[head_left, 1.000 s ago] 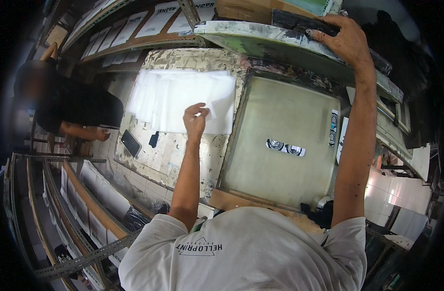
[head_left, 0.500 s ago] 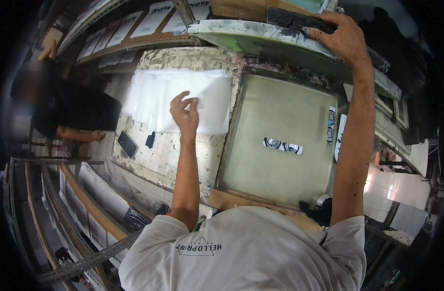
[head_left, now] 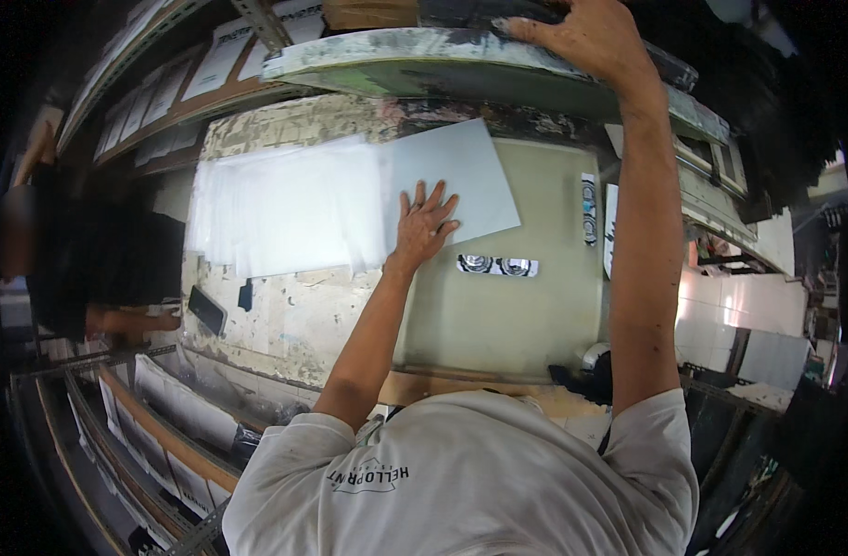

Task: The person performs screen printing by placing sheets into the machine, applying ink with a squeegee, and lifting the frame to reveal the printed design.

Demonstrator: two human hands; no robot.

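Note:
My left hand lies flat with spread fingers on the lower left part of a pale sheet. That sheet sits tilted, partly over a greenish flat board and partly against a stack of translucent white sheets. At the top, my right hand is closed around a dark, ink-stained squeegee at the upper edge of a raised printing frame; some of its fingers are cut off by the picture's edge. Below the sheet, a printed strip lies on the board.
Another printed strip lies near the board's right side. On the paint-spattered table rest a phone and a small black piece. A person in dark clothes is at the left. Racks stand lower left, shelves upper left.
My left hand has moved right from above the stack and opened flat on a sheet now over the board. My right hand keeps its hold at the raised frame. The view has shifted.

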